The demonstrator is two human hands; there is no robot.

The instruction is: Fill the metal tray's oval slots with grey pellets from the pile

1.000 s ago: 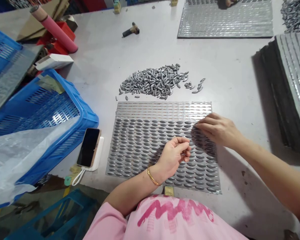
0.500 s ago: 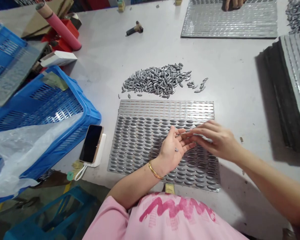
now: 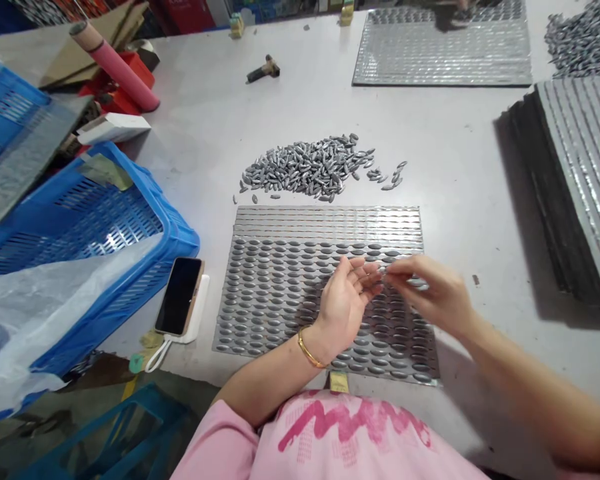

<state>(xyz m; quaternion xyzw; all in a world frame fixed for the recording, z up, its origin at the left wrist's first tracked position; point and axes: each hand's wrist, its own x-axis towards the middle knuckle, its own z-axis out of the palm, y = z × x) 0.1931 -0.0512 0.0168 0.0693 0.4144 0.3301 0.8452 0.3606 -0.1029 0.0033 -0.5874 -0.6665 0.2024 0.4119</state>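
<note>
The left hand [image 3: 343, 307] lies palm up over the lower middle of the plate, at 12 o'clock from the wearer's pink shirt [image 3: 330, 433]. Its fingers are loosely open and curled. No piece can be confirmed on the palm. A gold bangle [image 3: 307, 350] circles the left wrist.

The right hand [image 3: 433, 293] is just beside the left, at 3 o'clock from it, with its fingertips [image 3: 394, 267] drawn together in a pinch close to the left fingers. Whether the pinch holds a piece is too small to tell.

Both hands are raised over the perforated metal plate [image 3: 325, 217], which lies flat on the tabletop [image 3: 455, 167]. Its lower rows carry grey, oval metal pieces, set in even lines and lying flat. The far rows show as shiny ridged strips.

At 9 o'clock, a phone [image 3: 179, 297] rests on a white power bank [image 3: 201, 307], and beyond it stands a blue plastic crate [image 3: 173, 230] lined with a clear bag [image 3: 45, 307].

At 12 o'clock, just past the plate, lies a loose heap of the same oval pieces [image 3: 305, 170]. At 1 o'clock, farther off, a co-worker's hand [image 3: 450, 13] is at a second plate [image 3: 443, 57]. A stack of plates [image 3: 575, 180] stands at 2 o'clock.
</note>
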